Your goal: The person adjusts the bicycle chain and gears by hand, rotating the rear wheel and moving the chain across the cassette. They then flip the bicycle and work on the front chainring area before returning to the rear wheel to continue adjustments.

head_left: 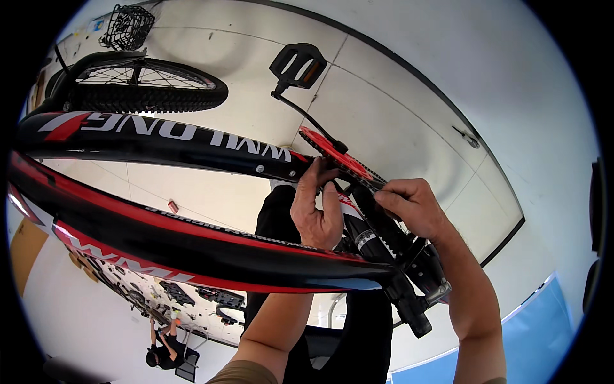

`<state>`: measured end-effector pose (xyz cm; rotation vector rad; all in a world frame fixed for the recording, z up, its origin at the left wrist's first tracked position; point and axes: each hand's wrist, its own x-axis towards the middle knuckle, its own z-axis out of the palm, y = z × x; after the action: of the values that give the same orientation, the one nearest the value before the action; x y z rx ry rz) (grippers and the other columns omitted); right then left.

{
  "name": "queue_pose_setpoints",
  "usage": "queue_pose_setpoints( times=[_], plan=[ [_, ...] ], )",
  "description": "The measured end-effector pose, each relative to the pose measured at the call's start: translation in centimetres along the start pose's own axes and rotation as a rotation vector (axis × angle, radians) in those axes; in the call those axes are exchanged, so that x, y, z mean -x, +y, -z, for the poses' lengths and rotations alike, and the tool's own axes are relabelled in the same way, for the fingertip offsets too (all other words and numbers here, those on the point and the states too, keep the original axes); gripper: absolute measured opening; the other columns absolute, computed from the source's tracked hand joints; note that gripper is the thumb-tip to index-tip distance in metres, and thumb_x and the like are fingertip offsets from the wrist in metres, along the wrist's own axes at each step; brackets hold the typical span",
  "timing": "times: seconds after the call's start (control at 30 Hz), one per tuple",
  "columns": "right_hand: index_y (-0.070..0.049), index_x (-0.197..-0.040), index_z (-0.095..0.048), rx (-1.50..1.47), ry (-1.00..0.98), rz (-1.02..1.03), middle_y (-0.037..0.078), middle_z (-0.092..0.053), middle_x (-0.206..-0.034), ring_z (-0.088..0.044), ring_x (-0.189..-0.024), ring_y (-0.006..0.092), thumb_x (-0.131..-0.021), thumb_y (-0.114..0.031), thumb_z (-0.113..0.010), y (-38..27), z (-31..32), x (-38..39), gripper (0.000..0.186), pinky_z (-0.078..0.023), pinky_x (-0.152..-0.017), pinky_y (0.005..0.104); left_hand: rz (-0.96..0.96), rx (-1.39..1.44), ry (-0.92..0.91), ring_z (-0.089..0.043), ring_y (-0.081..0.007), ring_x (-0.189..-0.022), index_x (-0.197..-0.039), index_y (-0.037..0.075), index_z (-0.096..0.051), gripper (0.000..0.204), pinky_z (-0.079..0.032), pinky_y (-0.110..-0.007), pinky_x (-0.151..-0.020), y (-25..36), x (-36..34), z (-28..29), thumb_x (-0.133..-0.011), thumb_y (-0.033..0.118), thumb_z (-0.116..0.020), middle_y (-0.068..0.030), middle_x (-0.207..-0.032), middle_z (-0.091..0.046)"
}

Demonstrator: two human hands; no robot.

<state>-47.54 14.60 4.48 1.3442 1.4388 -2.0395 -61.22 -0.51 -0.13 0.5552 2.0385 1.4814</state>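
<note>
A black, red and white bicycle frame [128, 137] lies crosswise before me, with a red chainring [332, 150], black crank arm and pedal [295, 64] above its middle. My left hand [316, 214] reaches up behind the nearer tube [256, 262], its fingers bent against the frame just under the chainring; what they grip is partly hidden. My right hand [416, 205] is to the right of the chainring, thumb and forefinger pinched on the chain [371, 179]. A black tyre runs beneath that hand, partly covered by the frame.
A loose wheel [147, 89] and black wire basket [128, 25] lie on the pale floor at upper left. Bike parts [217, 297] are spread out at lower left, where a co-worker in black [163, 352] sits on a chair. A blue sheet [543, 326] lies at lower right, beside a pale wall.
</note>
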Motion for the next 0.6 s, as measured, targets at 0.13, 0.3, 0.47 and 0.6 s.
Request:
queue_pose_setpoints(
  times=[0.13, 0.3, 0.47, 0.6],
  plan=[
    [0.002, -0.079, -0.068, -0.006, 0.012, -0.057, -0.003, -0.054, -0.064, -0.046, -0.062, 0.0057, -0.095, -0.018, -0.069, -0.5, 0.2, 1.0, 0.025, -0.037, -0.056, 0.0271, 0.012, -0.014, 0.004, -0.074, -0.0261, -0.101, -0.134, -0.012, -0.056, 0.041, -0.055, -0.035, -0.092, 0.3, 0.0, 0.1, -0.094, -0.003, -0.055, -0.0231, -0.118, -0.071],
    [0.002, -0.078, -0.068, 0.006, -0.001, -0.073, -0.003, -0.053, -0.064, -0.045, -0.06, 0.0059, -0.094, -0.016, -0.069, -1.5, 0.5, 2.1, 0.024, -0.036, -0.054, 0.0269, 0.036, -0.027, 0.002, -0.075, -0.0276, -0.102, -0.134, -0.012, -0.057, 0.041, -0.056, -0.035, -0.092, 0.5, 0.1, 0.2, -0.094, -0.004, -0.056, -0.0237, -0.118, -0.071],
    [0.002, -0.087, -0.069, 0.022, 0.003, -0.059, 0.0, -0.058, -0.068, -0.049, -0.064, 0.0074, -0.096, -0.016, -0.068, -0.6, 0.4, 2.0, 0.021, -0.041, -0.059, 0.0279, 0.027, 0.003, 0.007, -0.075, -0.0271, -0.103, -0.134, -0.012, -0.057, 0.04, -0.056, -0.035, -0.091, 0.3, 0.1, 0.1, -0.094, -0.004, -0.055, -0.0241, -0.118, -0.071],
    [0.004, -0.105, -0.068, 0.163, 0.013, 0.105, 0.008, -0.066, -0.079, -0.056, -0.072, 0.0138, -0.099, -0.015, -0.064, -0.7, -0.3, 1.4, 0.021, -0.047, -0.068, 0.0318, 0.025, 0.027, 0.02, -0.074, -0.0255, -0.101, -0.134, -0.013, -0.057, 0.039, -0.056, -0.034, -0.091, 0.1, 0.0, 0.0, -0.095, -0.004, -0.053, -0.0236, -0.118, -0.072]
  ],
)
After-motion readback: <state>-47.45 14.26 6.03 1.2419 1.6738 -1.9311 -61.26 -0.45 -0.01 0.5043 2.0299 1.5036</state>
